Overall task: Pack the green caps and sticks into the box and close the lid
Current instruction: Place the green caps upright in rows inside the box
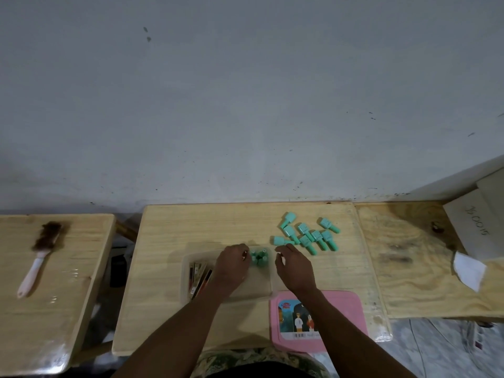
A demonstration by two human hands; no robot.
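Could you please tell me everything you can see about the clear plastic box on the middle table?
The clear plastic box is a shallow, translucent rectangular tub with rounded corners, lying open and flat on the wooden table. Flat sticks lie at its left end; green caps stand grouped at its far right corner. The left hand reaches into it. Its pink lid lies just beyond its near right corner.

We see a brush (pixel 41 255) with a pink handle and brown bristles lying on the separate wooden table (pixel 81 268) at the left, bristles toward its far edge. On the plywood board (pixel 409 290) at the right, a white folded paper (pixel 470 270) sits near the right edge, beside a pale cardboard box (pixel 474 222) with handwriting at the far right corner. A grey marked wall (pixel 245 91) rises behind.
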